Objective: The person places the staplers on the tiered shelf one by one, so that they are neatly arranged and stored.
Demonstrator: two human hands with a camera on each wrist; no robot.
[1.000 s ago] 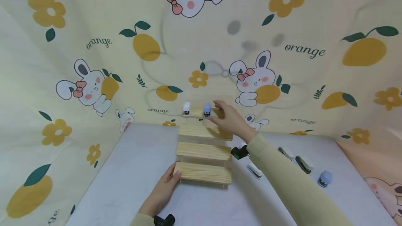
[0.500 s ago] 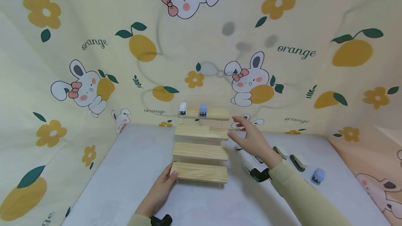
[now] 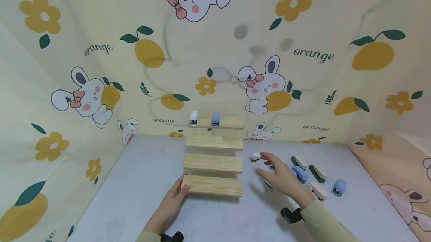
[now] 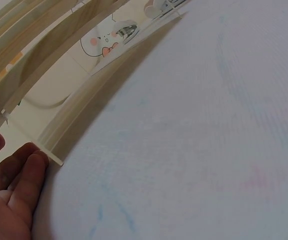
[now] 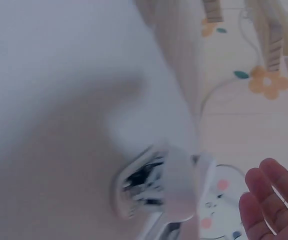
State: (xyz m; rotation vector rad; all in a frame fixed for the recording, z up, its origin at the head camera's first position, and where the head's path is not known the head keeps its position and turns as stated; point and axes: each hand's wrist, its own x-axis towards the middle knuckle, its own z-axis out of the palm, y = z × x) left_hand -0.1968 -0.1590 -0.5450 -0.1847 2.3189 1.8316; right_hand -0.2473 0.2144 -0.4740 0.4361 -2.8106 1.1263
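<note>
A four-step wooden display shelf (image 3: 213, 186) stands on the table; my left hand (image 3: 170, 201) grips the left end of its lowest step, thumb at the front edge. In the left wrist view, the fingers (image 4: 29, 175) sit by a thin shelf leg. On the top step are a white stapler (image 3: 193, 118) and a blue stapler (image 3: 215, 118). My right hand (image 3: 283, 176) holds nothing, its thumb and fingers spread apart above the staplers right of the shelf. Closest to its fingertips is a small white stapler (image 3: 256, 156), and another stapler (image 3: 266, 183) lies partly hidden under the thumb.
Beyond the right hand lie a blue stapler (image 3: 300, 174), a pale pinkish stapler (image 3: 318, 191), two dark-based staplers with pale tops (image 3: 318, 173) and another blue stapler (image 3: 339, 187). A printed cloth backdrop (image 3: 188, 66) rises behind the table.
The right hand has left the blue stapler on the top step and come down to the right, over the loose staplers. The left hand keeps its grip on the shelf.
</note>
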